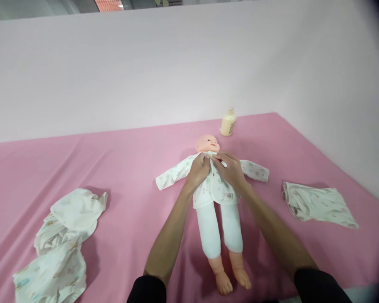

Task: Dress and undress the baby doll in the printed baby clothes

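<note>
A baby doll [207,144] lies on its back on the pink sheet, its head toward the wall and its bare feet toward me. It wears a white printed jacket [220,191], with both sleeves spread out to the sides, and its legs are white. Just below the doll's chin, my left hand [199,169] pinches the jacket's front edge near the collar. My right hand [230,169] is close beside it, fingers closed on the other side of the neckline. The fastening between the fingertips is too small to make out.
Behind the doll's head stands a cream pump bottle [228,123]. A folded white printed garment [318,205] rests at the right, and crumpled white printed cloths [61,248] lie at the left. The pink sheet [129,176] reaches a white wall [129,71] at the back.
</note>
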`<state>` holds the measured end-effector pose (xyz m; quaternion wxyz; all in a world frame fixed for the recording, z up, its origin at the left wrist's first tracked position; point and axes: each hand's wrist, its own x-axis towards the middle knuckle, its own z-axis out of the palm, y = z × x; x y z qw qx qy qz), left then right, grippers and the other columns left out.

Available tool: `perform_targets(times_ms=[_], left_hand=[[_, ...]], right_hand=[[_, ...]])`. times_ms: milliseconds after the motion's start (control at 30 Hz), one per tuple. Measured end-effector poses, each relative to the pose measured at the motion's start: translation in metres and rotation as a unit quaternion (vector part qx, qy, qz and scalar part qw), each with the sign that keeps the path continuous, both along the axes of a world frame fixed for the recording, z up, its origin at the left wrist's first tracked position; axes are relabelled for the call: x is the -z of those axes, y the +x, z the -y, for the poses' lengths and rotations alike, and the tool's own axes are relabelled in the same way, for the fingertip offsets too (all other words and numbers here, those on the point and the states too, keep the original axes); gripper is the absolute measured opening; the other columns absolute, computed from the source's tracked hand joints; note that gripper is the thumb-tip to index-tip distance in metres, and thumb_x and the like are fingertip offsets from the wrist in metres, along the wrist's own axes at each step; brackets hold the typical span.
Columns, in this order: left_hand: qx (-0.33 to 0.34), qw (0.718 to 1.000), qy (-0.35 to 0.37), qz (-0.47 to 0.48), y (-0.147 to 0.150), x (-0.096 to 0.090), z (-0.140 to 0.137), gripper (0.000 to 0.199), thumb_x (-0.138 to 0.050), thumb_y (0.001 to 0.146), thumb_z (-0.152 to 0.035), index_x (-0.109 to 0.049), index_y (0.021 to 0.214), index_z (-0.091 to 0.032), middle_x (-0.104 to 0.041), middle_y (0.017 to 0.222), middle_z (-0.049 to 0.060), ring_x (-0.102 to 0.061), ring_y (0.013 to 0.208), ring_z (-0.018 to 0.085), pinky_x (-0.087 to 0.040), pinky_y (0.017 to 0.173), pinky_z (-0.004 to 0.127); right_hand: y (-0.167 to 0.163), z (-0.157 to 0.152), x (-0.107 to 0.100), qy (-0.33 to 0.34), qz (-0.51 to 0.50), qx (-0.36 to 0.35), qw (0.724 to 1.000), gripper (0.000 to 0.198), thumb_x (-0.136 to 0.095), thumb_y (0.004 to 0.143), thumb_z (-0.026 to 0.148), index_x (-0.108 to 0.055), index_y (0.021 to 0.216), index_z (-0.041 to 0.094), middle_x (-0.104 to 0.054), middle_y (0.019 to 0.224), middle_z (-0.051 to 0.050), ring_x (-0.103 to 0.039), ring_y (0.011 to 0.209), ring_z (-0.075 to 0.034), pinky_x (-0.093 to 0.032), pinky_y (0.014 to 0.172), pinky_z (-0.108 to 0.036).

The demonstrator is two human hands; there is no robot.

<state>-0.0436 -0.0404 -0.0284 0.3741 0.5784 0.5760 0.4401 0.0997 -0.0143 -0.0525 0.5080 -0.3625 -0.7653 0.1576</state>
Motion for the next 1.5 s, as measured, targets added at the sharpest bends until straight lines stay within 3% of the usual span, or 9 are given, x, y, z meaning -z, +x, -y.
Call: perform_targets(times_ms=[133, 267, 567, 800, 900, 1033, 1233, 1367, 1500], left_hand=[[-0.004, 1.000, -0.007, -0.003, -0.001, -0.001, -0.001, 0.021, -0.040, 0.098, -0.028, -0.051, 0.084, -0.018, -0.054, 0.067, -0.001, -0.052, 0.061, 0.012, -0.038, 0.060, 0.025], [-0.016, 1.000, -0.009, -0.020, -0.004, 0.000, -0.003, 0.021, -0.042, 0.097, -0.029, -0.054, 0.083, -0.017, -0.059, 0.075, 0.001, -0.054, 0.068, 0.012, -0.039, 0.064, 0.025], [0.044, 0.988, -0.025, -0.143, -0.012, -0.022, 0.017, 0.013, -0.044, 0.092, -0.027, -0.054, 0.085, -0.020, -0.063, 0.086, 0.000, -0.056, 0.078, 0.014, -0.040, 0.068, 0.027], [0.069, 0.941, -0.054, -0.328, -0.010, -0.038, 0.052, 0.013, -0.044, 0.092, -0.027, -0.051, 0.101, -0.022, -0.063, 0.107, 0.005, -0.059, 0.088, 0.020, -0.039, 0.066, 0.030], [0.066, 0.912, -0.046, -0.402, 0.000, -0.039, 0.063, 0.019, -0.041, 0.090, -0.019, -0.050, 0.107, -0.019, -0.061, 0.113, 0.008, -0.060, 0.094, 0.023, -0.037, 0.067, 0.032], [0.094, 0.893, -0.048, -0.437, 0.014, -0.040, 0.072, 0.015, -0.046, 0.091, -0.023, -0.052, 0.103, -0.017, -0.059, 0.115, 0.012, -0.059, 0.100, 0.027, -0.036, 0.065, 0.032], [0.103, 0.926, -0.039, -0.360, 0.019, -0.035, 0.069, 0.025, -0.057, 0.091, -0.043, -0.055, 0.094, -0.018, -0.060, 0.111, 0.012, -0.059, 0.093, 0.025, -0.035, 0.063, 0.030], [0.084, 0.945, -0.005, -0.317, 0.013, -0.028, 0.060, 0.022, -0.049, 0.095, -0.033, -0.051, 0.078, -0.019, -0.062, 0.093, 0.006, -0.056, 0.077, 0.019, -0.031, 0.060, 0.029], [0.087, 0.958, 0.018, -0.273, 0.007, -0.026, 0.053, 0.032, -0.048, 0.095, -0.027, -0.041, 0.064, -0.019, -0.053, 0.066, 0.001, -0.046, 0.063, 0.016, -0.028, 0.057, 0.029]], right_hand=[[-0.002, 0.003, -0.002, -0.109, -0.080, -0.030, 0.990, 0.018, -0.060, 0.094, 0.033, -0.073, 0.098, 0.022, -0.071, 0.101, -0.006, -0.065, 0.092, -0.019, -0.050, 0.086, -0.034], [0.001, 0.007, -0.004, -0.185, -0.067, -0.062, 0.979, 0.022, -0.058, 0.093, 0.033, -0.073, 0.106, 0.022, -0.068, 0.108, -0.006, -0.063, 0.099, -0.020, -0.049, 0.091, -0.034], [0.007, 0.055, -0.016, -0.177, 0.143, 0.050, 0.973, 0.032, -0.065, 0.088, 0.032, -0.060, 0.116, 0.017, -0.063, 0.104, -0.008, -0.059, 0.096, -0.024, -0.047, 0.082, -0.037], [-0.008, 0.069, -0.021, -0.207, 0.250, 0.114, 0.939, 0.020, -0.051, 0.084, 0.013, -0.055, 0.103, 0.017, -0.061, 0.093, -0.008, -0.056, 0.087, -0.025, -0.041, 0.069, -0.034], [-0.002, 0.068, -0.025, -0.222, 0.224, 0.088, 0.945, 0.021, -0.048, 0.084, 0.011, -0.055, 0.102, 0.017, -0.063, 0.092, -0.007, -0.056, 0.079, -0.022, -0.039, 0.066, -0.033], [0.013, 0.061, -0.025, -0.279, 0.140, 0.010, 0.950, 0.039, -0.050, 0.083, 0.013, -0.055, 0.121, 0.016, -0.064, 0.084, -0.003, -0.059, 0.072, -0.019, -0.043, 0.065, -0.032], [0.024, 0.044, -0.024, -0.378, -0.022, -0.083, 0.922, 0.031, -0.059, 0.082, 0.019, -0.063, 0.113, 0.018, -0.071, 0.090, -0.004, -0.067, 0.080, -0.020, -0.052, 0.065, -0.030], [0.030, 0.038, -0.027, -0.408, -0.066, -0.147, 0.899, 0.024, -0.065, 0.082, 0.019, -0.069, 0.105, 0.019, -0.074, 0.095, -0.005, -0.069, 0.090, -0.021, -0.056, 0.079, -0.035], [0.037, 0.035, -0.029, -0.410, -0.060, -0.130, 0.901, 0.023, -0.069, 0.082, 0.023, -0.070, 0.104, 0.019, -0.073, 0.097, -0.004, -0.069, 0.093, -0.020, -0.054, 0.084, -0.034]])
